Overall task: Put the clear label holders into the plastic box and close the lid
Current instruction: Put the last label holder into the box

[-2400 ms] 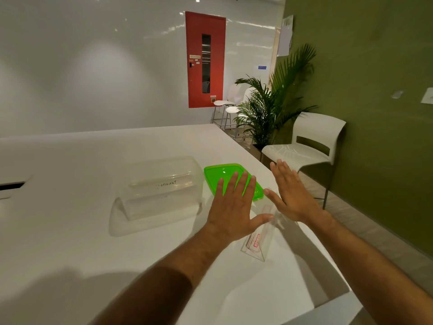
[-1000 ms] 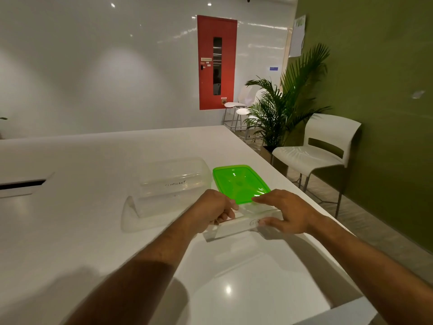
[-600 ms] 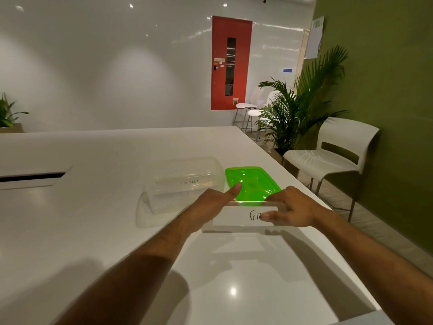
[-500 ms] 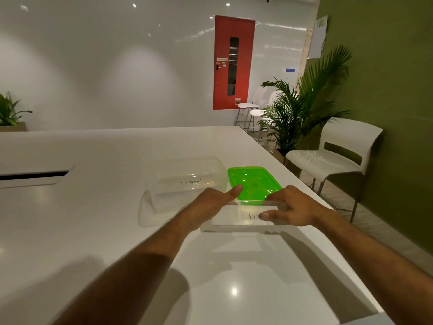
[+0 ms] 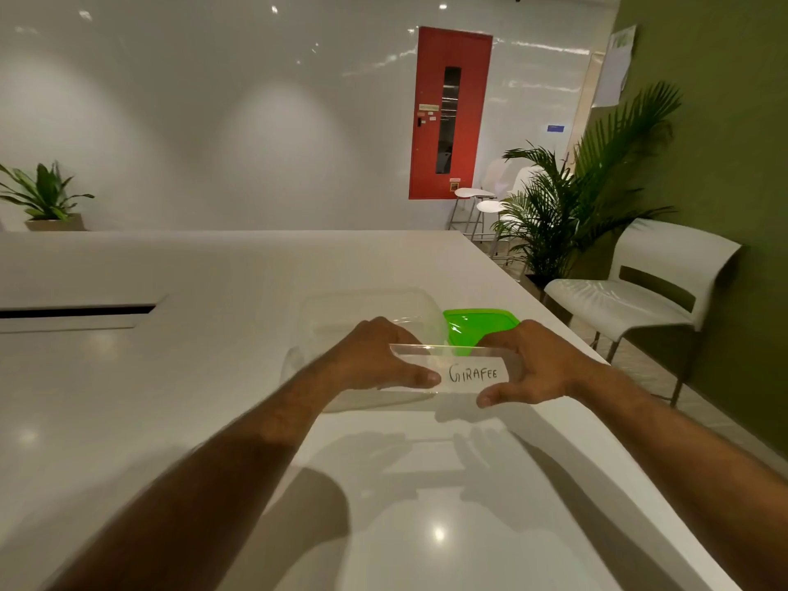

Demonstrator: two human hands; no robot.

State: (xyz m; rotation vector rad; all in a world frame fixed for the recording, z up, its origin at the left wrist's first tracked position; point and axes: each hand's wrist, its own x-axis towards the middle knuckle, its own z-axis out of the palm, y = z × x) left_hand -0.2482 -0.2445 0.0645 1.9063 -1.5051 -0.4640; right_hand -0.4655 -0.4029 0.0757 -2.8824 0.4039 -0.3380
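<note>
I hold a clear label holder (image 5: pixel 462 368) upright above the white table, its paper slip reading "GIRAFEE". My left hand (image 5: pixel 375 360) grips its left end and my right hand (image 5: pixel 533 364) grips its right end. Behind my left hand stands the clear plastic box (image 5: pixel 366 309), partly hidden. The green lid (image 5: pixel 479 326) lies flat on the table to the right of the box, behind the holder. Another clear holder (image 5: pixel 298 364) lies against the box's near left side, mostly hidden by my left forearm.
The white table (image 5: pixel 213 377) has a dark cable slot (image 5: pixel 76 311) at the left. Its right edge runs close to my right arm. A white chair (image 5: pixel 639 287) and a palm plant (image 5: pixel 571 206) stand beyond that edge.
Both hands picked the label holder up off the table, turned it upright and moved it left toward the box. The written slip now faces me.
</note>
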